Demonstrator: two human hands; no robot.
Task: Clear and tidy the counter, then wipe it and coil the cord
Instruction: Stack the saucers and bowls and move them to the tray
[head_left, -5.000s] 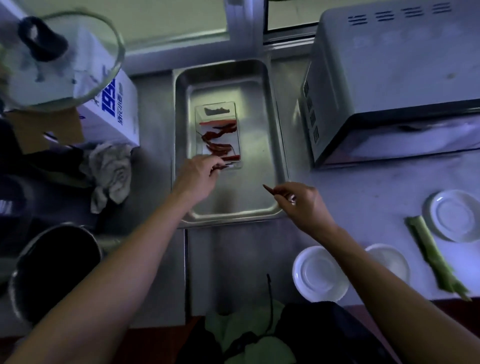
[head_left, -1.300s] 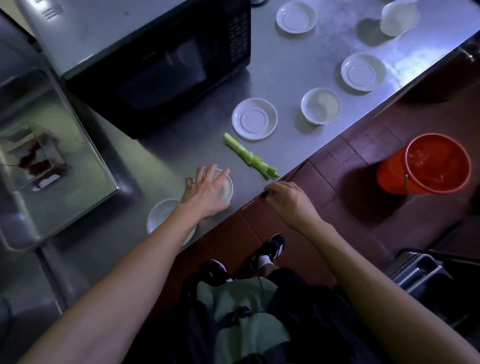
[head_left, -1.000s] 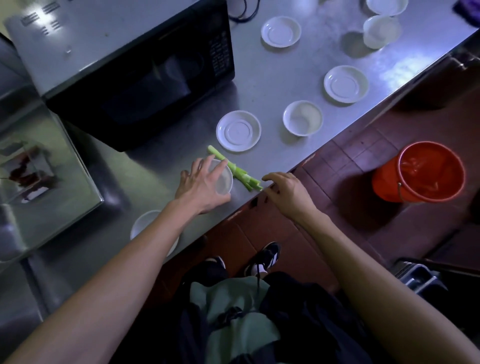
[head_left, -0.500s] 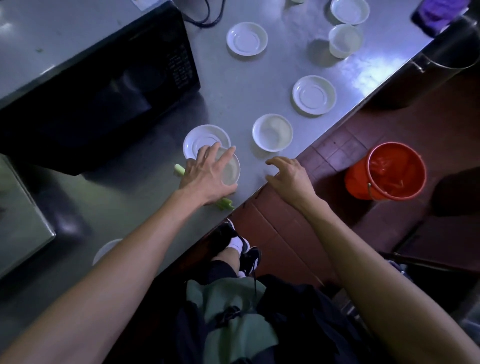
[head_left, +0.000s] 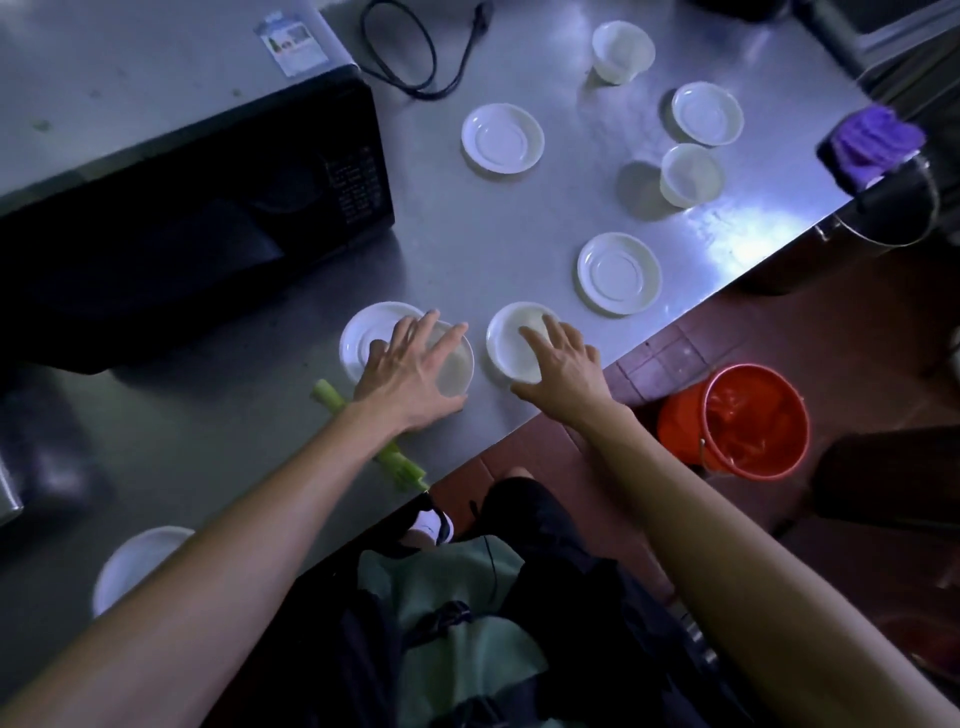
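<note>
From my remote station, the scene ran left to right. Beyond the left hand sat the black microwave, its cord loose and uncoiled on the steel counter behind. That hand, which a second earlier had clasped a small bowl beside the celery stalk, had carried it over a saucer; fingers spread and curled round its rim, it held the bowl there, the stalk now under the wrist. The right hand, off the counter edge half a second before, had reached a second bowl, fingers spread on it, thumb at its near rim. I judged stacking had begun; further dishes past both hands, wiping and the cord remained. An orange bucket stood on the floor right of the right hand.
</note>
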